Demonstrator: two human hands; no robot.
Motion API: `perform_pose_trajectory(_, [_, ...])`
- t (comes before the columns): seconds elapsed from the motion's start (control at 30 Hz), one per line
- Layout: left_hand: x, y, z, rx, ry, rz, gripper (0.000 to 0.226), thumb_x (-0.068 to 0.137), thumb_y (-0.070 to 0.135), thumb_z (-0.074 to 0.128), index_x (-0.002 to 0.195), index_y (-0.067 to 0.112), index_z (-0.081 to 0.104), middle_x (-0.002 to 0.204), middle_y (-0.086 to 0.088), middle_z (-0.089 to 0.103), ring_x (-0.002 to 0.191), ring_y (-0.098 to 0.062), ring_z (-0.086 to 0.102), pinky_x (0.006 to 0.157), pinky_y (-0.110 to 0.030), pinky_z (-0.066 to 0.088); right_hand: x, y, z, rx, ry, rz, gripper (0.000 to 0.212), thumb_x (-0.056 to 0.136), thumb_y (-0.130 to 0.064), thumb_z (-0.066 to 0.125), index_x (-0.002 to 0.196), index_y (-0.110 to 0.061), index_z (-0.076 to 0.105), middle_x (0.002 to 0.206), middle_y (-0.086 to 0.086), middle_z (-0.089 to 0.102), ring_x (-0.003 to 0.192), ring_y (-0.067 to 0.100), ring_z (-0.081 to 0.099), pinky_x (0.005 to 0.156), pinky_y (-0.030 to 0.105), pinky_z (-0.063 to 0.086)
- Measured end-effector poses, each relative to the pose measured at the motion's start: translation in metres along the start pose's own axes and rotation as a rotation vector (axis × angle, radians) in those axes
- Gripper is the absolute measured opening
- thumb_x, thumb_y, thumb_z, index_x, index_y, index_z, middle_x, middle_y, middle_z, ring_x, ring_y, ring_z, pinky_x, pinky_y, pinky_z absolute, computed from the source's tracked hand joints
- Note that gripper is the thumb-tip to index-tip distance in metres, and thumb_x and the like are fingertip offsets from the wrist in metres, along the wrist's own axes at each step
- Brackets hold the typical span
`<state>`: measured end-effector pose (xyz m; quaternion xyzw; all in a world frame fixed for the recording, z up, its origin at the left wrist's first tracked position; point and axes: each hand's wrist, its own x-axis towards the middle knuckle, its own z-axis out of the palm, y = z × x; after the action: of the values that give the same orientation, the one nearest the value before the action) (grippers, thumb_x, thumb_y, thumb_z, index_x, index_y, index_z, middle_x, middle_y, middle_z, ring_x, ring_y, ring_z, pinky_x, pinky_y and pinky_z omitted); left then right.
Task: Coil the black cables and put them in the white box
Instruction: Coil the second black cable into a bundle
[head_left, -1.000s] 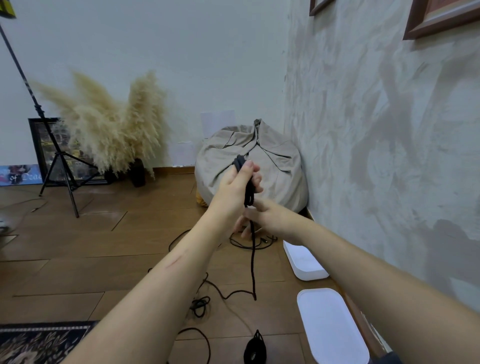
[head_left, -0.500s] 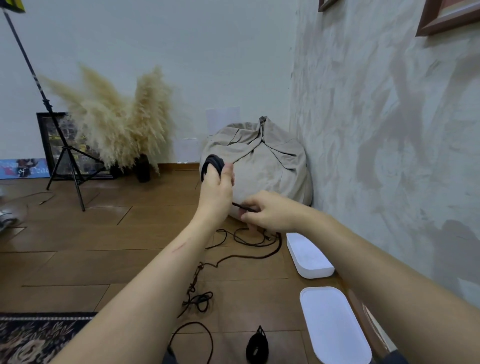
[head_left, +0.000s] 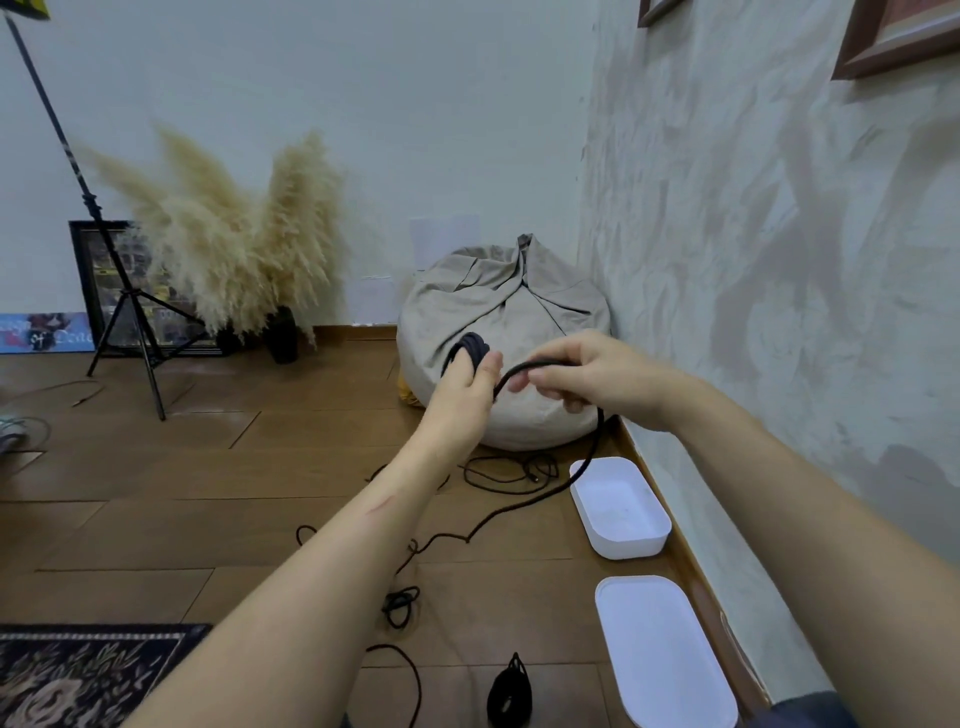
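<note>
- lower left corner: a dark patterned rug (head_left: 78, 675) lies on the wood floor (head_left: 208, 499).
- left side, against the back wall: a black tripod (head_left: 127, 312) stands in front of a framed picture (head_left: 88, 270); just right of it, tall cream pampas grass (head_left: 234, 249) rises from a dark vase (head_left: 283, 335).
- centre: the left hand (head_left: 462, 387) is raised with its fingers curled round a coil (head_left: 470, 345) of black cable, thumb pressed against the loops.
- behind the hands: a beige beanbag (head_left: 509, 291) sits in the corner of the room.
- right of centre: the right hand (head_left: 597, 374) pinches the cable (head_left: 592, 457) between thumb and fingertips, close to the left hand. the cable arches from the coil to this pinch, then hangs down past the left corner of the box and trails across the floor.
- floor below the hands: a thin wire (head_left: 511, 473) lies in loose loops near the beanbag, and a small tangle (head_left: 400, 605) lies lower down, near the left forearm.
- bottom centre: a black wound bundle (head_left: 511, 693) rests on the floor.
- right, along the wall: the white box (head_left: 618, 540) sits open with no cable inside; its lid (head_left: 665, 649) lies flat nearer the bottom edge, apart from it.
- upper right: corners of two wooden frames (head_left: 893, 41) hang on the textured wall.
</note>
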<state>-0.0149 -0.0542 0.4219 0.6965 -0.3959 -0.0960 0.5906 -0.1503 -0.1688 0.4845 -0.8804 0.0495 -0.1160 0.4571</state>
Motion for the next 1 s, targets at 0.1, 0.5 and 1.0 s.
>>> perform_pose_trajectory(0.1, [-0.005, 0.01, 0.006, -0.202, -0.116, -0.028, 0.03, 0.112, 0.028, 0.036, 0.093, 0.021, 0.058, 0.072, 0.01, 0.052, 0.072, -0.009, 0.047, 0.076, -0.029, 0.042, -0.001, 0.002, -0.006, 0.096, 0.041, -0.001, 0.022, 0.104, -0.01, 0.049, 0.105, -0.007, 0.07, 0.064, -0.005, 0.041, 0.055, 0.01, 0.028, 0.049, 0.021, 0.025])
perform_pose_trajectory(0.5, [-0.02, 0.026, 0.024, -0.346, -0.143, -0.085, 0.046, 0.112, 0.038, 0.026, 0.095, 0.011, 0.059, 0.069, 0.001, 0.048, 0.064, -0.012, 0.048, 0.069, -0.027, 0.05, -0.002, 0.008, -0.006, 0.2, 0.163, -0.064, 0.024, 0.103, -0.023, 0.056, 0.086, -0.019, 0.072, 0.069, 0.005, 0.038, 0.06, 0.018, 0.022, 0.053, 0.031, 0.017])
perform_pose_trajectory(1.0, [-0.029, 0.03, 0.02, -0.213, -0.127, 0.006, 0.024, 0.109, 0.028, 0.041, 0.11, 0.012, 0.058, 0.077, 0.003, 0.045, 0.074, -0.011, 0.044, 0.076, -0.032, 0.045, 0.005, 0.017, 0.001, 0.257, 0.316, -0.027, 0.018, 0.096, -0.023, 0.067, 0.097, -0.005, 0.069, 0.073, 0.001, 0.057, 0.054, 0.011, 0.034, 0.05, 0.023, 0.025])
